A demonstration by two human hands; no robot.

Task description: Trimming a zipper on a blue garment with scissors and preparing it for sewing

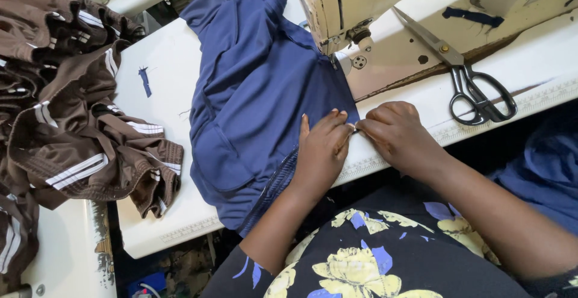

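A heap of brown, white-striped knit garments [78,117] lies at left. The blue jersey garment [253,93] spreads across the white sewing table [162,69], its edge under the cream sewing machine's [355,3] needle. The left hand [322,150] presses it flat, fingers extended; the right hand [394,132] pinches its hem. Steel, black-handled scissors [463,72] rest beyond. The seam looks unfinished.
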